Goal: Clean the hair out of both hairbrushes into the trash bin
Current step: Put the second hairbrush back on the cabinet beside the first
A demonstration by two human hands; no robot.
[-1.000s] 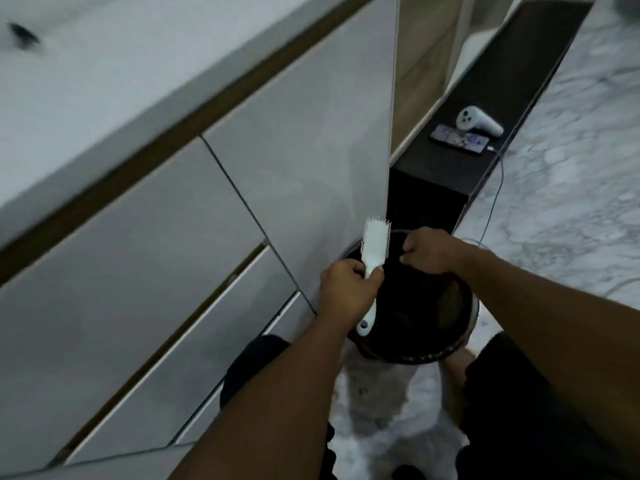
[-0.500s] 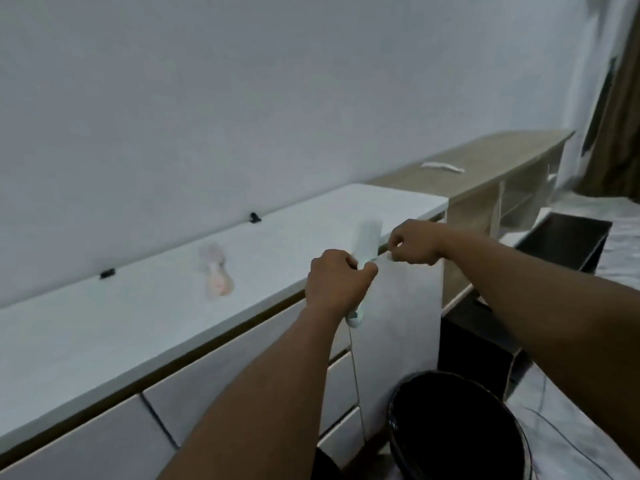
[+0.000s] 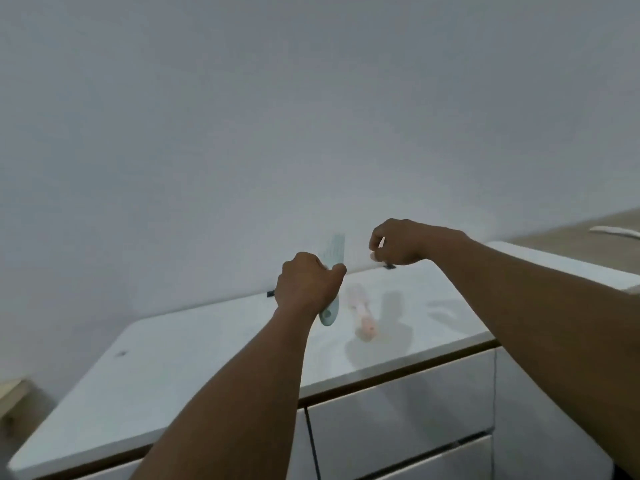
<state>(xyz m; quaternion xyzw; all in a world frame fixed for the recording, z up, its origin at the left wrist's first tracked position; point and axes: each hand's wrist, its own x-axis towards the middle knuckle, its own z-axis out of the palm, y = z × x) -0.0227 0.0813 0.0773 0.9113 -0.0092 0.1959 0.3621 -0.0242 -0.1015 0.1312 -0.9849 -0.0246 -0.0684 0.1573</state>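
Two bare forearms in frame, one from bottom centre, one from the right edge. No sleeves, cuffs, watch, bands or gloves visible on either. Left hand (image 3: 306, 284) and right hand (image 3: 398, 245) are both bare; no rings that I can make out, though the fingers are blurred. Rest of the body is out of frame.

1. Hairbrushes: 2. One pale green brush (image 3: 333, 255) in the left hand (image 3: 306, 285), one pink brush (image 3: 362, 317) lying on the white cabinet top (image 3: 194, 362).
2. Hands: 2. The right hand (image 3: 398, 241) is raised, fingers pinched together.
3. Drawer fronts in view: at least 3, edges blurred, exact count unclear.
4. Small black clips along the wall edge: 2, first clip (image 3: 270, 294), second clip (image 3: 389, 267).
5. White object on the wooden shelf (image 3: 615, 231): 1, too blurred to identify.
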